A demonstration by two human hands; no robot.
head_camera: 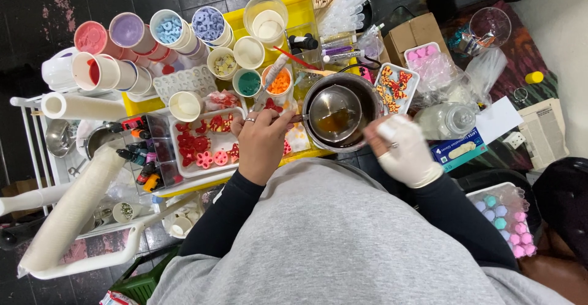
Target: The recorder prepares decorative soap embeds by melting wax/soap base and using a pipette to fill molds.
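Cluttered table (294, 11): pan (335, 114) holds amber liquid.

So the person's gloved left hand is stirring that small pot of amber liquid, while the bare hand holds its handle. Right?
Not quite. The head view shows the glove on the right hand, which stirs the small pot of amber liquid. The bare left hand holds the handle.

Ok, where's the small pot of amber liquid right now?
In the head view, the small pot sits just right of centre inside a bigger pot, between the left hand and the gloved right hand, beside the butterfly tray.
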